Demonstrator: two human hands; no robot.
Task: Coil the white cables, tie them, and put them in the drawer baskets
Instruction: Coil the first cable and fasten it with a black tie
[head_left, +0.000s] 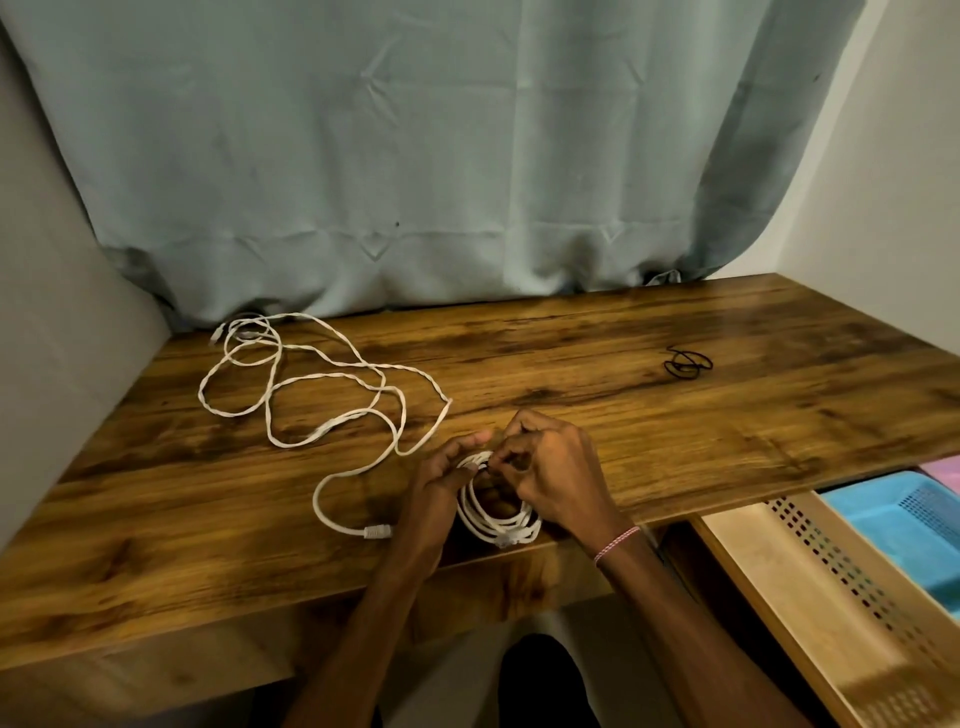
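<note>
At the grained wood table's (571, 338) near edge, left hand (441, 480) and right hand (553, 467) are pinching a round white cable coil (500, 521).

It looked like a home desk nook. A rustic wood-grain desk (571, 364) sat wedged between plain pale walls (893, 156), and a creased grey-green cloth (415, 156) hung beyond the right hand (550, 467). To that hand's right, an open drawer (800, 649) held plastic baskets: a beige basket (769, 561), a blue basket (883, 519) and a pink basket (943, 470).
</note>
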